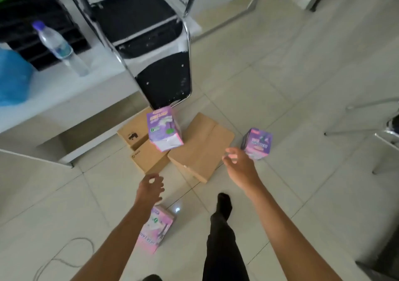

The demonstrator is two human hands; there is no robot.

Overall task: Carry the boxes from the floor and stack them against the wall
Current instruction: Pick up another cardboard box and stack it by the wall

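Observation:
Two flat brown cardboard boxes lie side by side on the tiled floor, a larger one (201, 145) on the right and a smaller one (142, 147) on the left. A purple printed carton (163, 128) stands on top of them. Another purple carton (257, 143) stands on the floor to the right, and a pink one (157, 229) lies near my feet, partly behind my left forearm. My left hand (150, 189) hovers open just in front of the smaller brown box. My right hand (238, 166) is open above the larger box's right corner, close to the purple carton.
A black chair with chrome legs (164, 80) stands right behind the boxes. A white desk (64, 90) at left carries a water bottle (60, 47) and a blue bag (13, 78). A cable (64, 257) lies on the floor. My leg (222, 226) steps forward. More chair legs (367, 129) stand at right.

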